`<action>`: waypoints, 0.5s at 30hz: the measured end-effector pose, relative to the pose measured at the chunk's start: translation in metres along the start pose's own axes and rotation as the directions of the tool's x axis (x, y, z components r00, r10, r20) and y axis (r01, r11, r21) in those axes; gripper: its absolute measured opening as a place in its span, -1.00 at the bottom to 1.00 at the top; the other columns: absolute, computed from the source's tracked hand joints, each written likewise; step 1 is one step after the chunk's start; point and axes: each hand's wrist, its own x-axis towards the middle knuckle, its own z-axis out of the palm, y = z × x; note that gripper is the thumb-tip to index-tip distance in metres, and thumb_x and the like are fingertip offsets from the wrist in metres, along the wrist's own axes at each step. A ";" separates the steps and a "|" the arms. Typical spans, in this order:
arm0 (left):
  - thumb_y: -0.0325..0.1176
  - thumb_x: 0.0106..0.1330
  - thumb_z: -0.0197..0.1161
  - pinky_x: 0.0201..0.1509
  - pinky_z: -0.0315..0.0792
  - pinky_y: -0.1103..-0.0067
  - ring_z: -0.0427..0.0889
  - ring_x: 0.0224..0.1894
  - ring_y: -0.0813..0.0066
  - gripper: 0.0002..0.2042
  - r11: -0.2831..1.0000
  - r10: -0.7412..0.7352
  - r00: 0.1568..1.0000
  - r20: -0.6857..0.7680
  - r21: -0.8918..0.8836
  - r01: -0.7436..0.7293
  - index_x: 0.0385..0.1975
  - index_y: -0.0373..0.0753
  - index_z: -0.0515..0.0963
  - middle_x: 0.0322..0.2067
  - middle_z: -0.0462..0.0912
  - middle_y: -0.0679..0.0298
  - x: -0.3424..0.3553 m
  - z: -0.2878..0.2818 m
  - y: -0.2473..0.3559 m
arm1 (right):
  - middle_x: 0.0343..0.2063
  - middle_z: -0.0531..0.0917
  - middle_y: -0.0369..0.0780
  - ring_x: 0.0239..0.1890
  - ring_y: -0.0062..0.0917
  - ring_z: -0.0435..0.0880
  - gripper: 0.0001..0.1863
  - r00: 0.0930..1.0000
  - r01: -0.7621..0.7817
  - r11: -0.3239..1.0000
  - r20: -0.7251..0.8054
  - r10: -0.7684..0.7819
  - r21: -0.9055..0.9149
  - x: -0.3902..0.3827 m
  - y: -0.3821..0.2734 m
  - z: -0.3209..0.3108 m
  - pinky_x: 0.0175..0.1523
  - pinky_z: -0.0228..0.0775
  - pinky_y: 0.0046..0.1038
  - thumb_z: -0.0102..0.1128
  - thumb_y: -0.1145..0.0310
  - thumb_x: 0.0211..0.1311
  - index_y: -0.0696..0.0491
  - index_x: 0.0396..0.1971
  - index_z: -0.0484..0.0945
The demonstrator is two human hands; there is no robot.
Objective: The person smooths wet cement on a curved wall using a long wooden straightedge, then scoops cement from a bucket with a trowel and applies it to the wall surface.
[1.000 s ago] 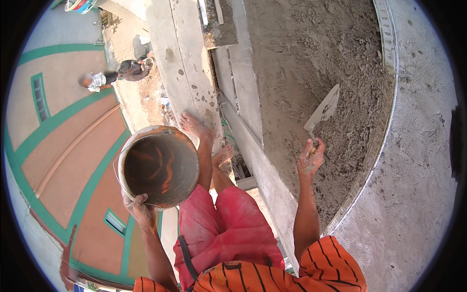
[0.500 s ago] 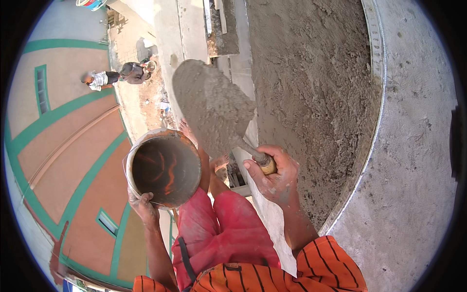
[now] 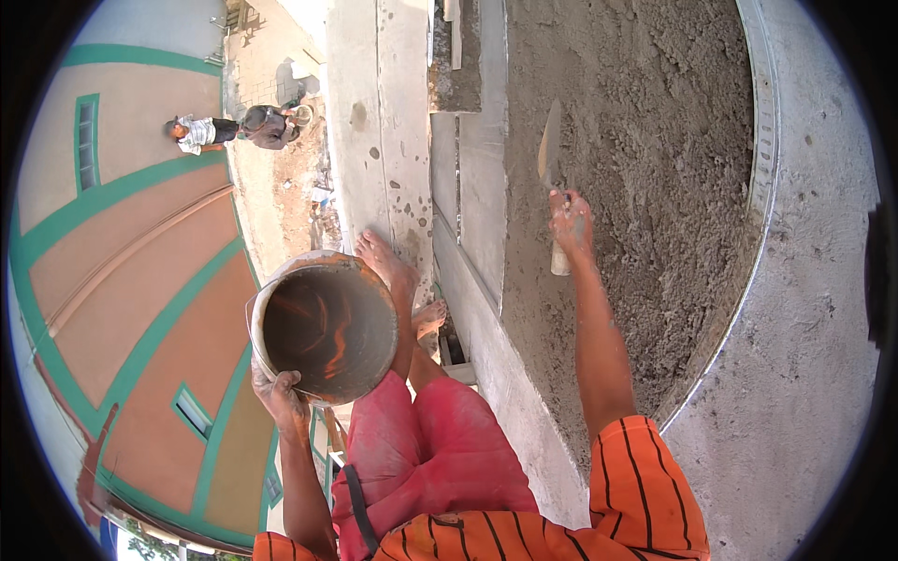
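Note:
My left hand is closed on the rim of a mortar-stained bucket, tilted so its mouth shows; its inside is coated in grey with orange streaks. My right hand grips a trowel by its handle, the end of which shows below my fist. The narrow-looking blade is turned edge-on and is over the rough grey mortar. Whether the blade touches that mortar, I cannot tell.
My bare feet stand on a grey, spattered plank. A curved pale edge borders the mortar, with smooth grey concrete beyond. Far below, two people are beside a building with green bands.
My right hand has moved right and away from me with the trowel. The mortar heaped on the blade is gone and the blade has turned edge-on. The bucket has barely shifted.

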 end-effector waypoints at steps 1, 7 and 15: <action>-0.68 -0.26 -0.11 0.04 0.51 0.52 0.56 -0.06 0.36 -0.31 1.000 0.002 1.000 0.012 -0.006 -0.002 0.10 -0.41 0.33 -0.08 0.50 0.17 0.004 0.000 0.001 | -0.18 0.60 0.04 -0.10 -0.11 0.60 -0.41 0.999 -0.027 0.999 -0.043 0.025 -0.038 0.027 0.009 0.017 -0.01 0.39 -0.18 0.01 -0.06 0.28 0.22 -0.03 0.47; -0.71 -0.22 -0.15 0.04 0.50 0.52 0.54 -0.04 0.37 -0.32 0.998 -0.038 0.999 0.022 0.045 0.037 0.11 -0.41 0.31 -0.06 0.48 0.14 -0.006 0.005 0.014 | -0.24 0.62 0.06 -0.12 -0.07 0.62 -0.48 0.981 -0.095 0.974 -0.186 0.056 -0.206 0.025 -0.011 0.001 -0.04 0.41 -0.13 -0.01 0.03 0.33 0.22 -0.02 0.44; -0.69 -0.17 -0.11 -0.15 0.51 0.64 0.58 -0.21 0.48 -0.34 0.998 0.058 0.995 0.077 -0.009 -0.058 0.12 -0.41 0.35 -0.14 0.55 0.19 -0.014 0.017 0.018 | -0.62 0.55 -0.11 -0.55 -0.37 0.54 -0.55 0.922 -0.070 0.996 -0.385 0.041 -0.061 -0.091 -0.027 -0.084 -0.35 0.37 -0.33 0.04 0.08 0.35 0.24 -0.11 0.47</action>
